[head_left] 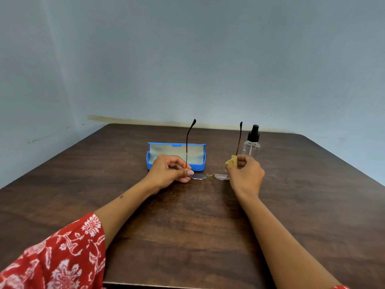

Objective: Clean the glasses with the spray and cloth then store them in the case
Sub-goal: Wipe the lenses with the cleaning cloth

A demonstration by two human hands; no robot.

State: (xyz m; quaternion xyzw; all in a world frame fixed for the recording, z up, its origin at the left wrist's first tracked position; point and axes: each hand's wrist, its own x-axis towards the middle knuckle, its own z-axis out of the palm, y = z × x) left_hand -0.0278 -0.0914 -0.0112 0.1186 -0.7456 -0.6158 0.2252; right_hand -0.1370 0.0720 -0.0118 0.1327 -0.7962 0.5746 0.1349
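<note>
The glasses (208, 176) sit lens-down at the middle of the counter (187, 236), both temple arms unfolded and pointing straight up. The left hand (168, 172) steadies the frame at its left hinge; its fingers (188, 173) are pinched together on the frame where the left temple arm meets the lens rim. The right hand (245, 174) covers the outer part of the right lens, its fingers closed around a yellow cloth (231, 161) that is pressed against that lens.

The open blue case (177, 156) lies just behind the left hand, lid up, lined interior exposed. The spray bottle (252, 144) stands upright behind the right hand, apart from it.

Handling judgement: the frame is thin wire and likely light, springy and easily bent; the lenses are fragile and prone to smearing. Hold at the hinge or the rim edge, never on the lens faces. The upright temple arms act as levers, so avoid side loads on them. The cloth is soft and compliant; apply light pressure only. Wiping appears to be in progress, and storage in the case is not yet done.
</note>
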